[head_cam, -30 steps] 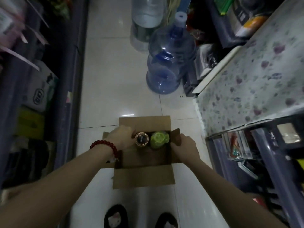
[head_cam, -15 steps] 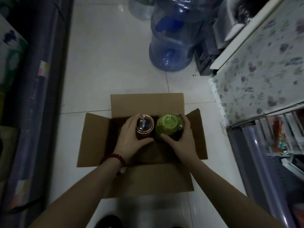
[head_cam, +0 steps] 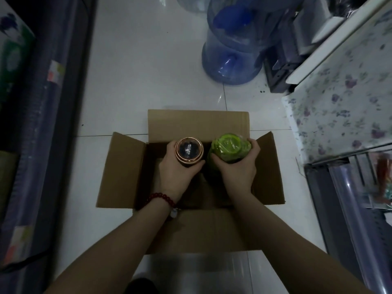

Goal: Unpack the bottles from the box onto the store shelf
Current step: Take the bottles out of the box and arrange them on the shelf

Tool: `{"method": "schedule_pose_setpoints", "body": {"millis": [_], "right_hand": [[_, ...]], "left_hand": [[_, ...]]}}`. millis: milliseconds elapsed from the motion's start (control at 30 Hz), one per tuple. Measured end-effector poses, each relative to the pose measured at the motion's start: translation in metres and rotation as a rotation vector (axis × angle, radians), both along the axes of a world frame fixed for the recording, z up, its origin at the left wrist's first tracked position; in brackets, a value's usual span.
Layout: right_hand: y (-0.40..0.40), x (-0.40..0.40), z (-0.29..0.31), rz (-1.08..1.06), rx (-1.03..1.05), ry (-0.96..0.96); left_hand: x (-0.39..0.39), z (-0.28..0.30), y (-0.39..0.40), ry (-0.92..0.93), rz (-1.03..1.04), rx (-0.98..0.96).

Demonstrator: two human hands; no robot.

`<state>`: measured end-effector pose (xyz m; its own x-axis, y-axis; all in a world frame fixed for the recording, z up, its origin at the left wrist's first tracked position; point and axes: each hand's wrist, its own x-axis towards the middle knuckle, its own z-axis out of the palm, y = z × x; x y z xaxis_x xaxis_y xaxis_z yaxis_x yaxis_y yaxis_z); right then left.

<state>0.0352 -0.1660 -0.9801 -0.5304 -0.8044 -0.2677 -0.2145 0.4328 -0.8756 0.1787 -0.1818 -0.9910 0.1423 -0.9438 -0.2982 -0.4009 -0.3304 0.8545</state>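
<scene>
- The near flap of the open brown cardboard box [head_cam: 191,232] lies flat on the white tiled floor [head_cam: 148,71], and both forearms reach over it into the box.
- The left hand [head_cam: 176,172], with a red bead bracelet [head_cam: 162,198] at the wrist, is wrapped around the dark bottle with the copper-rimmed round cap [head_cam: 189,151], thumb on the near side and fingers curled behind.
- The right hand [head_cam: 237,166] is clamped on the green bottle wrapped in clear plastic film [head_cam: 230,147], with its fingers around the right side.
- Both bottles stand upright in the far half of the box, just beside each other, their caps at about the level of the box opening; the hands are apart, one bottle each.
- The step in hand looks like lifting both out together. Doing it well means pulling straight up so neither base catches the side flaps, and keeping a firm squeeze on the green one, since the film is likely slippery.
- To the right stands a shelf unit with a floral-patterned top [head_cam: 343,107], probably where the bottles go; keep them upright on the way across.
- Farther off, a large blue translucent water jug [head_cam: 231,49] stands on the floor, well apart from the box.
</scene>
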Motion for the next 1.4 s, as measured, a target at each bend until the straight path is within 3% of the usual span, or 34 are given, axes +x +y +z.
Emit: {"method": "schedule_pose_setpoints", "body": {"millis": [233,467,833,1100,1400], "right_hand": [[0.018,-0.002,0.046,0.020,0.098,0.042],[0.027,-0.002,0.148,0.109,0.083,0.037],[0.010,-0.022,0.356,0.124,-0.073,0.078],[-0.011,-0.061,0.528,0.070,-0.317,0.058],[-0.021,-0.106,0.704,-0.036,-0.493,0.169]], "left_hand": [[0.008,0.065,0.005,-0.004,-0.027,0.077],[0.006,0.170,0.008,-0.058,-0.072,0.070],[-0.015,0.381,-0.003,-0.096,-0.129,-0.050],[-0.047,0.556,-0.027,-0.003,-0.139,-0.212],[-0.094,0.728,-0.045,0.093,-0.192,-0.436]]}}
